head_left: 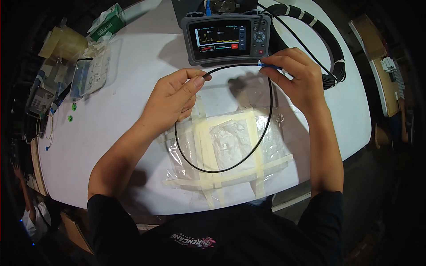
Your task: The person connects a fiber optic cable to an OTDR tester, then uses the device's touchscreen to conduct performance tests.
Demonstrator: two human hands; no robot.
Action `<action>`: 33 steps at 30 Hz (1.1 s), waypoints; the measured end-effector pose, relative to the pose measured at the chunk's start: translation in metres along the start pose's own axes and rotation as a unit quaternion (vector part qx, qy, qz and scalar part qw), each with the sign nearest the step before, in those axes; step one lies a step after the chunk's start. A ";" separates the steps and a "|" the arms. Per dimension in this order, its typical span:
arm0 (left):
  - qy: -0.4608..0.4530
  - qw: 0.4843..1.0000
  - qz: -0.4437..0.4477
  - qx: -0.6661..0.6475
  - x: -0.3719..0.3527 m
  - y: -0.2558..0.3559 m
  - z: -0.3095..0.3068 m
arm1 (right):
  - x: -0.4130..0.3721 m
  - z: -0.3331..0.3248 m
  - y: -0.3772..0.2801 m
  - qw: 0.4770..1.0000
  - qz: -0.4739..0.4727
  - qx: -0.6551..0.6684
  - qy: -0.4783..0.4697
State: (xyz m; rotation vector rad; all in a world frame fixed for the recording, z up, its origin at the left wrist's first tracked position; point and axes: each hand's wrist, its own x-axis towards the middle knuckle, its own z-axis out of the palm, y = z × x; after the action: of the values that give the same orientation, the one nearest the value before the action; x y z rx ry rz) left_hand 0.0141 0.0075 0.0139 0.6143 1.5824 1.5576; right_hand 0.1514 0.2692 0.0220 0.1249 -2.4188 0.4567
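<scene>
A thin black fiber-optic cable (220, 171) hangs in a loop between my hands. My left hand (174, 95) pinches it near its upper left part, fingers closed. My right hand (298, 73) is closed on the blue connector (271, 66) at the cable's end, thumb and fingertips pressed together. Just behind the connector stands a handheld tester (230, 40) with a grey-black case, its lit screen showing a yellow trace. Below the loop, a plastic-wrapped pad (230, 142) with strips of cream tape lies on the white table (120, 88).
A coil of black cable (330, 40) lies at the back right. At the left are a clear plastic box (91, 73), a green carton (106, 22), a roll of tape (66, 42) and small green pieces (72, 111). Another person's arm (22, 181) shows at the far left.
</scene>
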 end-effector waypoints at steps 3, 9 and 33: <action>0.003 1.000 0.005 0.007 0.000 -0.002 -0.001 | 0.002 -0.001 0.001 0.999 -0.025 -0.019 0.013; -0.027 0.998 0.001 0.061 -0.002 0.001 -0.004 | 0.003 0.000 0.001 0.995 -0.061 -0.061 0.057; -0.032 0.998 0.032 -0.052 0.002 -0.001 -0.015 | -0.009 0.031 -0.018 0.858 0.263 0.440 -0.032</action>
State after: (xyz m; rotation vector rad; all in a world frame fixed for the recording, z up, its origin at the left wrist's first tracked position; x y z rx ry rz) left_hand 0.0007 0.0003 0.0114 0.6551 1.4375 1.6406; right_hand 0.1438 0.2412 -0.0005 -0.1437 -2.0825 1.8105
